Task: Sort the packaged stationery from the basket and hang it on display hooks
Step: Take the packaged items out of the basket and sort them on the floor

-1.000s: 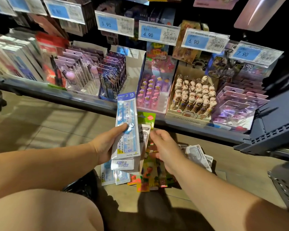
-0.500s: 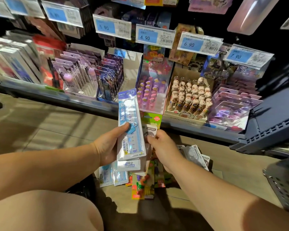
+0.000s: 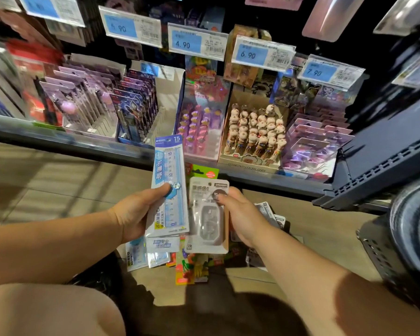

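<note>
My left hand (image 3: 134, 214) grips a blue-and-white packaged ruler (image 3: 170, 183) upright, thumb on its front, with more flat packs (image 3: 161, 247) stacked behind it. My right hand (image 3: 243, 214) pinches a grey-white blister pack (image 3: 207, 217) beside the ruler, thumb on its front. A green pack (image 3: 204, 172) shows behind the two. Below the hands lie loose packs on the floor, colourful ones (image 3: 192, 267) and grey-white ones (image 3: 268, 212). The basket is not clearly in view.
A low shelf (image 3: 66, 141) runs across in front with display boxes of pens (image 3: 255, 132) and carded stationery (image 3: 83, 105). Blue price tags (image 3: 197, 42) hang above. A dark perforated rack (image 3: 383, 251) stands at the right. My knee (image 3: 46, 309) fills the lower left.
My right hand has drawn the grey-white blister pack out from behind the ruler and now holds it apart at the ruler's right. Both hands have risen slightly.
</note>
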Motion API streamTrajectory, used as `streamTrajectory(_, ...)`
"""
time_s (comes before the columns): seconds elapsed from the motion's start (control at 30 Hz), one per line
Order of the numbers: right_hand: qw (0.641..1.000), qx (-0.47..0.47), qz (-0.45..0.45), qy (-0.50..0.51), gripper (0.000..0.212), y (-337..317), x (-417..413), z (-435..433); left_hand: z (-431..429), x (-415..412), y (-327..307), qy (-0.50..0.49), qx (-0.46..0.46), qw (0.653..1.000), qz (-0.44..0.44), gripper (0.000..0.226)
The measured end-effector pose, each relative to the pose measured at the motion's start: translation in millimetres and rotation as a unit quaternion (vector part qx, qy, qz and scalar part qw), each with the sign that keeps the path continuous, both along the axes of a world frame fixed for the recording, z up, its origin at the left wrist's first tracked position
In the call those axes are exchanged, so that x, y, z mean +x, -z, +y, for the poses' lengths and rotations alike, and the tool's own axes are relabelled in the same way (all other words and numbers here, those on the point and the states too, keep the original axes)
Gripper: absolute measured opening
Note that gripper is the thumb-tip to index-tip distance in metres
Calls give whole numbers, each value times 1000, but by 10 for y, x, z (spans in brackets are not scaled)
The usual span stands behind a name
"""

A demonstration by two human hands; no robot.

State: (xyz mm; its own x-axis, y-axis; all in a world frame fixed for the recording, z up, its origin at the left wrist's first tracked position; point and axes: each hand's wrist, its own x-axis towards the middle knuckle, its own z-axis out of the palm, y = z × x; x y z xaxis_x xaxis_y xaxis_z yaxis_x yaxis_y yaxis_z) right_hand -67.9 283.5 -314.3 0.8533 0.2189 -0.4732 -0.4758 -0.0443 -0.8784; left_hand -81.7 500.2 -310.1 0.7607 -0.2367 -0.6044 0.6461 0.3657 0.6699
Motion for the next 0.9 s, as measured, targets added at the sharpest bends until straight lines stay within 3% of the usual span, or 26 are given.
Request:
streamTrajectory(0.13,988,-9,65,138,13,207,108,-373,62,0,58,-14,31,999,12,40)
streamTrajectory(0.23,968,-128,95,196,20,412,107,-787,94,-6,92,-12,38,999,24,50)
streamTrajectory(0.4,932,-298,117,170,31,683,-42,-1228,83,-11,125,-4,38,999,19,51)
streamTrajectory(0.6,908,-396,101,95,42,688,75,-1253,68,9,143,15,47,998,32,55)
streamTrajectory(0.73,838,-532,76,90,61,556,119,-1095,-3,-7,133,23,35,999,30,45)
streamTrajectory(0.8,861,-498,28,100,44,478,115,-937,-37,-9,123,20,27,999,35,41)
streamTrajectory(0.9,948,-314,-24,48,13,304,83,-568,-74,-6,114,22,16,999,31,41)
